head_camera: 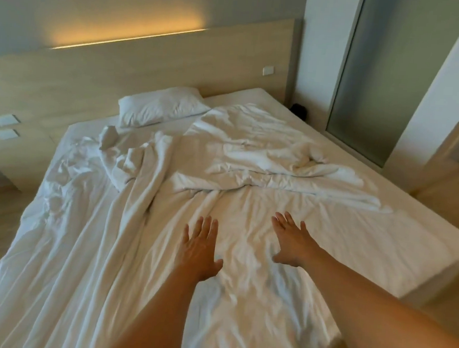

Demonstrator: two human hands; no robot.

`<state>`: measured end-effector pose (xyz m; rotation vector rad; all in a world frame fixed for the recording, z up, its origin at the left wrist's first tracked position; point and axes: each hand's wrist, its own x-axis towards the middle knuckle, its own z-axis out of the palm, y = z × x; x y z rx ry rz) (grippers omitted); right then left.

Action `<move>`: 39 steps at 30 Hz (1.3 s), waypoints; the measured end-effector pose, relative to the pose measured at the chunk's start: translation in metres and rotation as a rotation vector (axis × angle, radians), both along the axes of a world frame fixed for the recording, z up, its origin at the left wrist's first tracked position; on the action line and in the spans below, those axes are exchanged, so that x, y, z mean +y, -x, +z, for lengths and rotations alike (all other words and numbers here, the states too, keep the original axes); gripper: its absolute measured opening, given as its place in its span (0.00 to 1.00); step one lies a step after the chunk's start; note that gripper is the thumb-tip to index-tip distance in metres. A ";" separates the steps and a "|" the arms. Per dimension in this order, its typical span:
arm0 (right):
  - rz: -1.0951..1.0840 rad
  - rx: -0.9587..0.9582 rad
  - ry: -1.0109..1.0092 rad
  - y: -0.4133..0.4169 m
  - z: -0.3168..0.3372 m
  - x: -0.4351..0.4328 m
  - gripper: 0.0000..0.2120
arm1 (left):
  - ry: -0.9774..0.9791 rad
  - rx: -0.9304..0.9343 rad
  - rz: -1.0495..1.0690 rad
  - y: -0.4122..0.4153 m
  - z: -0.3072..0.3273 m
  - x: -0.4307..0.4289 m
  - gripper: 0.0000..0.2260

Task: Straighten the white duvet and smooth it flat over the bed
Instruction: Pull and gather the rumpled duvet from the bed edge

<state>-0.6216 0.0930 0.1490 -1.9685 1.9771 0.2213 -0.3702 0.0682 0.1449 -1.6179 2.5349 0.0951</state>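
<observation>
Left hand (200, 249) lying spread flat, palm down, on the near middle of the white duvet (103, 246), right hand (293, 242) pressing beside it with fingers splayed, duvet bunching in rumpled folds farther up the bed (419, 241), pillow (161, 106) resting at the far headboard (121, 71)

the white duvet (222, 189) lies rumpled across the bed (408, 240), bunched in thick folds toward the far side and pulled into long creases running down the near left. the left hand (200, 249) and right hand (294, 242) lie flat on it near the middle, fingers straight and spread, palms down, a little apart. bare mattress shows along the right edge. one pillow (159, 106) sits at the far left against the wooden headboard (149, 67), which has a warm light strip (129, 40) above it. a frosted glass panel (387, 76) stands at the far right.
</observation>
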 end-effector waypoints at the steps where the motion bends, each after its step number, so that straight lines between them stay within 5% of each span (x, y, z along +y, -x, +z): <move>1: -0.014 0.008 0.002 0.013 0.002 -0.005 0.50 | -0.001 0.005 -0.007 0.011 0.000 -0.012 0.45; 12: -0.176 0.040 -0.014 0.165 0.004 -0.069 0.51 | 0.010 0.018 -0.130 0.162 -0.009 -0.125 0.45; 25: -0.070 0.018 -0.119 0.383 -0.154 -0.193 0.46 | -0.165 -0.095 -0.040 0.369 -0.139 -0.198 0.43; 39: 0.055 0.046 0.114 0.415 -0.276 -0.295 0.42 | -0.120 -0.094 0.004 0.460 -0.254 -0.275 0.40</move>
